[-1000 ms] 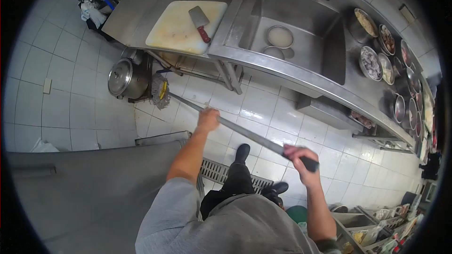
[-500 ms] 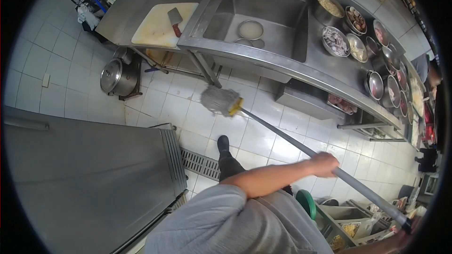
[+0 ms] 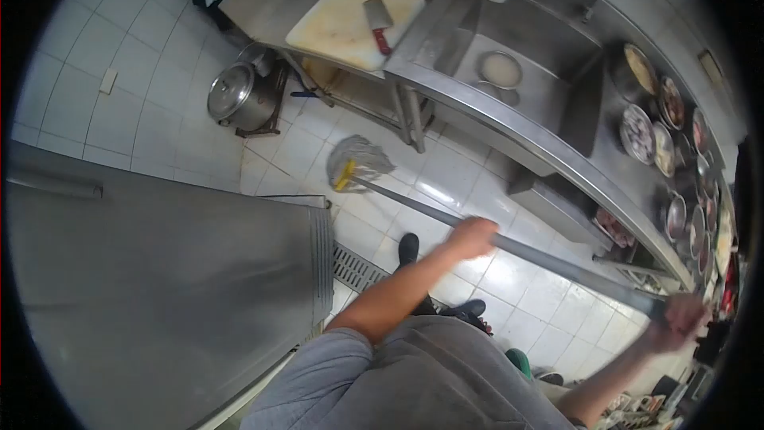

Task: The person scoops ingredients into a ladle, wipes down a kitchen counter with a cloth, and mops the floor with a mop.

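Observation:
A string mop (image 3: 362,158) with grey strands rests on the wet white tiles, left of the table legs. Its yellow clamp (image 3: 344,176) joins a long grey handle (image 3: 557,263) that slants up to the right. My left hand (image 3: 473,237) is wrapped around the handle near its middle. Farther along, my right hand (image 3: 683,320) is closed around the handle's upper end, slightly blurred. Both my arms reach forward from a grey shirt.
My boots (image 3: 408,249) stand beside a floor drain grate (image 3: 358,268). A grey metal cabinet (image 3: 167,271) is at left, a lidded pot (image 3: 236,95) beyond. A cleaver (image 3: 378,24) lies on a cutting board (image 3: 334,24). Beside the sink (image 3: 541,36) stand several metal bowls (image 3: 638,134).
The mop head has swept left across the floor, past the table leg toward the pot. Both hands have moved left with the handle. My view has shifted, and a second boot shows.

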The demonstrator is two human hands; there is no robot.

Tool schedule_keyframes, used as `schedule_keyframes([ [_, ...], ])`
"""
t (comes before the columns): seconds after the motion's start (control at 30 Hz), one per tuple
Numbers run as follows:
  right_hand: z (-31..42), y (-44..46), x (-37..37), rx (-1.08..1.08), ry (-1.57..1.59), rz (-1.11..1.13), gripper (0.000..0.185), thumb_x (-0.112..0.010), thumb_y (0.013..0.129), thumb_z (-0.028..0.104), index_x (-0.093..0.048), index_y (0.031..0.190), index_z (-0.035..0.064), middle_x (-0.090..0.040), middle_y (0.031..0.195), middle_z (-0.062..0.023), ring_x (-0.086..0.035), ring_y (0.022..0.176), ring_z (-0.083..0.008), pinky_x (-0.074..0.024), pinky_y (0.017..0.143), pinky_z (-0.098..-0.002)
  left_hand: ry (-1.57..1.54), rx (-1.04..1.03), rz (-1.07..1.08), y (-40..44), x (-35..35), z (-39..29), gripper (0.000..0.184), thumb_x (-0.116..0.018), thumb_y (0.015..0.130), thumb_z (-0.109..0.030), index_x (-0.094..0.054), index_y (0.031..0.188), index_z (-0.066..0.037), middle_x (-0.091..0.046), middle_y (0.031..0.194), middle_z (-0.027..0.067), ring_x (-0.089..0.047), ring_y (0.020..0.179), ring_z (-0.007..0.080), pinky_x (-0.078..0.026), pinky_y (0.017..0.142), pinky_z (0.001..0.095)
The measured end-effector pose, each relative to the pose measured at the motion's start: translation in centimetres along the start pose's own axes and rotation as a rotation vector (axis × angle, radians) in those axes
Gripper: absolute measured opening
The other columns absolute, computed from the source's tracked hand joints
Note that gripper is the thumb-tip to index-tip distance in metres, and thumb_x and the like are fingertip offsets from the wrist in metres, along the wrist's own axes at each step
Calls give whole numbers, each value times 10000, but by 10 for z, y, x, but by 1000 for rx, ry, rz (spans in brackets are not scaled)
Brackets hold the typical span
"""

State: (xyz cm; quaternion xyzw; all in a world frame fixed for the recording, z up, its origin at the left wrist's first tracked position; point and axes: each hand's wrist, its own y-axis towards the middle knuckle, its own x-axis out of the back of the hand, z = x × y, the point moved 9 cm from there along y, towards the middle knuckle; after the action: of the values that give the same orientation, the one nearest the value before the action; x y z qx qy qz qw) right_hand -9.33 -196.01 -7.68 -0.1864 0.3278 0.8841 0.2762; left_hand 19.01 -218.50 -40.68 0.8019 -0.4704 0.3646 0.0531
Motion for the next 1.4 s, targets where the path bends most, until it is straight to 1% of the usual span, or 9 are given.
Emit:
schedule_keyframes([
  [0.1, -173, -8, -100, -92, -206, -210, 356, -471, 1017, 297, -409, 718, 113, -349, 533, -8, -355, 459, -133, -331, 454, -298, 0, 131, -383, -35, 85, 169, 218, -680, 671, -107, -640, 877, -48, -654, 891, 180, -613, 899, 400, -488, 825, 476],
  [0.2, -319, -37, -206, -325, -133, -21, 233, -571, 968, 174, -463, 791, 67, -525, 617, -76, -553, 562, -192, -552, 674, -417, 177, 85, -760, -116, 178, 284, 275, -750, 681, -113, -618, 902, -16, -654, 963, 164, -607, 959, 372, -485, 876, 462],
  [0.3, -425, -95, -277, -557, -135, 249, 160, -558, 977, 87, -498, 838, 35, -606, 724, -89, -637, 738, -192, -515, 933, -461, 296, 626, -693, -176, 224, 376, 303, -762, 699, -160, -638, 953, -49, -657, 1007, 154, -595, 1027, 370, -497, 887, 448],
  [0.5, -414, -145, -257, -672, -60, 90, 166, -559, 987, 123, -486, 862, 42, -554, 732, -66, -615, 795, -207, -491, 960, -502, 539, 602, -496, -184, 176, 410, 258, -732, 703, -168, -660, 938, -89, -666, 1034, 103, -576, 1086, 335, -449, 943, 482],
  [0.8, -145, -48, -62, -319, -169, -115, 261, -510, 1004, 269, -461, 803, 110, -350, 640, 17, -417, 642, -135, -469, 801, -379, 131, 80, -474, -28, 63, 105, 249, -750, 749, -298, -646, 803, -79, -669, 903, 126, -619, 912, 327, -426, 918, 461],
  [0.97, 119, -51, 6, 16, -158, -29, 284, -496, 1011, 222, -382, 766, 137, -303, 613, 33, -291, 572, -96, -289, 613, -275, -147, -427, -142, -25, -47, -125, 264, -735, 705, -251, -629, 863, -68, -665, 862, 133, -645, 871, 333, -484, 822, 447],
  [1.13, 390, -136, 68, 445, -540, -308, 256, -499, 942, 202, -410, 725, 100, -347, 605, 4, -359, 527, -126, -350, 558, -271, -235, -751, 81, -56, -157, -314, 227, -727, 688, -245, -621, 763, -58, -649, 762, 148, -648, 795, 372, -514, 724, 463],
  [1.23, 413, -145, -15, 401, -529, -136, 400, -383, 1048, 397, -450, 778, 110, -396, 581, 8, -377, 415, -104, -404, 410, -283, -307, -838, 206, -69, -194, -387, 212, -710, 686, -231, -607, 690, -45, -638, 696, 161, -640, 739, 391, -510, 692, 473],
  [1.4, 445, -216, -59, 648, -268, -379, 386, -378, 1046, 338, -424, 725, 128, -364, 551, 14, -376, 427, -98, -362, 423, -274, -313, -852, 394, -115, -231, -426, 207, -689, 694, -223, -597, 662, -40, -634, 671, 172, -629, 702, 396, -503, 674, 482],
])
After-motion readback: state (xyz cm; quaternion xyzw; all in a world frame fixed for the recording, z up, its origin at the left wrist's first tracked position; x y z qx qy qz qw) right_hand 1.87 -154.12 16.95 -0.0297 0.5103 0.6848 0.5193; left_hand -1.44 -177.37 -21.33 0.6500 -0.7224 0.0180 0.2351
